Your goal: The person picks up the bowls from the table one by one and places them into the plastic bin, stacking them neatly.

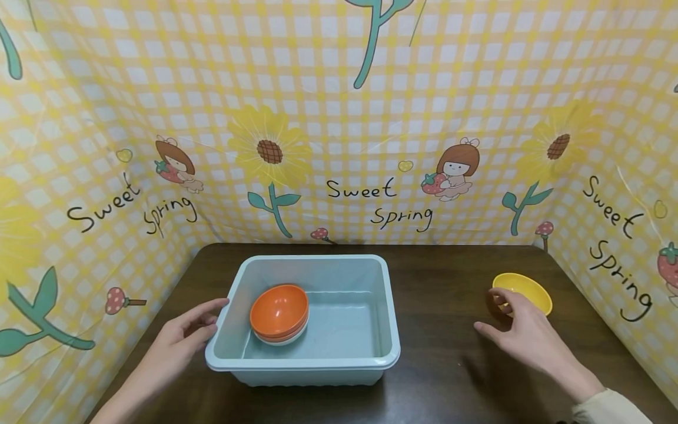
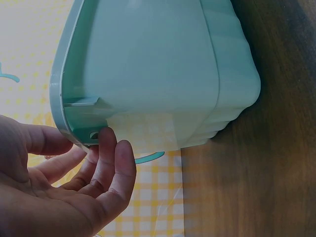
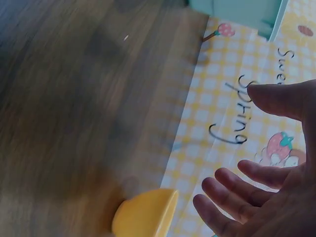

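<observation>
A pale blue plastic basin (image 1: 344, 364) stands on the table. At its left rim is my left hand (image 1: 185, 333); the left wrist view shows the thumb and curled fingers (image 2: 123, 168) around the rim's edge. Inside the basin, towards the left, sits a tilted stack of bowls, an orange bowl (image 1: 279, 309) on top and a white one (image 1: 286, 340) at the bottom. On the right, a yellow bowl (image 1: 529, 288) is partly hidden behind my right hand (image 1: 524, 333). That hand holds nothing, with thumb and fingers spread apart. The right wrist view shows the yellow bowl (image 3: 143, 215) apart from the fingertips.
The dark wooden table (image 1: 439, 282) extends between the basin and the yellow bowl. A yellow checked cloth (image 1: 339, 129) with flower prints and lettering rises behind the table and along both sides.
</observation>
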A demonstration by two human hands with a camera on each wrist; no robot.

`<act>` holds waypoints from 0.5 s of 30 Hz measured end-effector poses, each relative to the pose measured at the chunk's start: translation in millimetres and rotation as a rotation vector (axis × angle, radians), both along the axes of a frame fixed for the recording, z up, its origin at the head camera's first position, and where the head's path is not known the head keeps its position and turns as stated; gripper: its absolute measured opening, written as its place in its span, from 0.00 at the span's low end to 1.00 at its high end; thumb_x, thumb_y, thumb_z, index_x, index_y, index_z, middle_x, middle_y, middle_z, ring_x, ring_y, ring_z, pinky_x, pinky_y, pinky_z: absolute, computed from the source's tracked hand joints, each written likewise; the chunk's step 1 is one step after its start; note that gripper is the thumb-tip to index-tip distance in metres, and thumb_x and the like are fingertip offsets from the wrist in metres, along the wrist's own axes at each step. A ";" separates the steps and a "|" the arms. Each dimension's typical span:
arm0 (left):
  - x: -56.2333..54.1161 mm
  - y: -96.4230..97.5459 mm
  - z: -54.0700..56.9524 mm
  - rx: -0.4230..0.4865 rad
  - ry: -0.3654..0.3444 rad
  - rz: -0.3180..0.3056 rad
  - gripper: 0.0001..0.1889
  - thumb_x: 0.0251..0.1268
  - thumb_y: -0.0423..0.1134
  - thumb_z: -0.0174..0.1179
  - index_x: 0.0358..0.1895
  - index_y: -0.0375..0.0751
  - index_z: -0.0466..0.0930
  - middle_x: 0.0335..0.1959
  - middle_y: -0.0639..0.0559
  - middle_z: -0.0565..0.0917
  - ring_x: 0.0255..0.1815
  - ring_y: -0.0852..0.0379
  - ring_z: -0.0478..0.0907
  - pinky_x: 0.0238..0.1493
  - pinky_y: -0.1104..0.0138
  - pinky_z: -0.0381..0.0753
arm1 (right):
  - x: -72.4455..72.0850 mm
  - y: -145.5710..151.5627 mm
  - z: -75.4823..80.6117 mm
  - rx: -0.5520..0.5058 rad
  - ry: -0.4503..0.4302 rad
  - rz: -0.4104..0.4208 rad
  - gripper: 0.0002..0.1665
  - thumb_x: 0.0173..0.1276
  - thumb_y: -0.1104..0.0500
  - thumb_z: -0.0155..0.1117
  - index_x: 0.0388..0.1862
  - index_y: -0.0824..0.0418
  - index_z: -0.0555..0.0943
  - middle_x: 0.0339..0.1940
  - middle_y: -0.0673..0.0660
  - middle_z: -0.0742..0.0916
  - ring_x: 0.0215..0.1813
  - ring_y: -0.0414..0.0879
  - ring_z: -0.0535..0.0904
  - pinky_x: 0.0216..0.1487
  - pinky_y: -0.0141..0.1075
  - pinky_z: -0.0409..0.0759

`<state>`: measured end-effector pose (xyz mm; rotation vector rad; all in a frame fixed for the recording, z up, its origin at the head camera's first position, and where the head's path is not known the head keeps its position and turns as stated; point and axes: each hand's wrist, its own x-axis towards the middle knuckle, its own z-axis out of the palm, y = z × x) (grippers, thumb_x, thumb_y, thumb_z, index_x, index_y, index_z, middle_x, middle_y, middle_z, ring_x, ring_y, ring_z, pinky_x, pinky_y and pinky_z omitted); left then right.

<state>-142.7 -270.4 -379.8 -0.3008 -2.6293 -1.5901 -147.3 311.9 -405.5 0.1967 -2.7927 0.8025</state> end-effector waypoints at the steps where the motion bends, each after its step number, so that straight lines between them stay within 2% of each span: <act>1: 0.1 -0.2 0.1 -0.001 0.001 0.000 0.22 0.80 0.27 0.54 0.73 0.30 0.73 0.45 0.41 0.82 0.43 0.61 0.81 0.38 0.65 0.86 | -1.1 3.2 -1.8 0.005 -0.008 -0.005 0.46 0.62 0.43 0.81 0.67 0.71 0.74 0.58 0.72 0.82 0.53 0.69 0.83 0.53 0.63 0.79; 9: -0.5 -0.5 0.2 -0.007 0.014 -0.005 0.22 0.79 0.27 0.54 0.72 0.30 0.74 0.45 0.41 0.82 0.42 0.61 0.80 0.38 0.66 0.85 | -9.0 27.3 -15.3 0.039 -0.059 -0.078 0.57 0.63 0.39 0.79 0.71 0.79 0.67 0.63 0.80 0.77 0.56 0.74 0.79 0.52 0.66 0.78; 15: 0.0 -0.4 -0.5 -0.014 0.015 -0.001 0.22 0.79 0.26 0.55 0.72 0.29 0.74 0.44 0.42 0.82 0.41 0.61 0.80 0.38 0.66 0.85 | -15.3 44.9 -24.5 0.048 -0.042 -0.121 0.63 0.59 0.41 0.82 0.72 0.83 0.63 0.65 0.84 0.71 0.64 0.82 0.64 0.59 0.72 0.66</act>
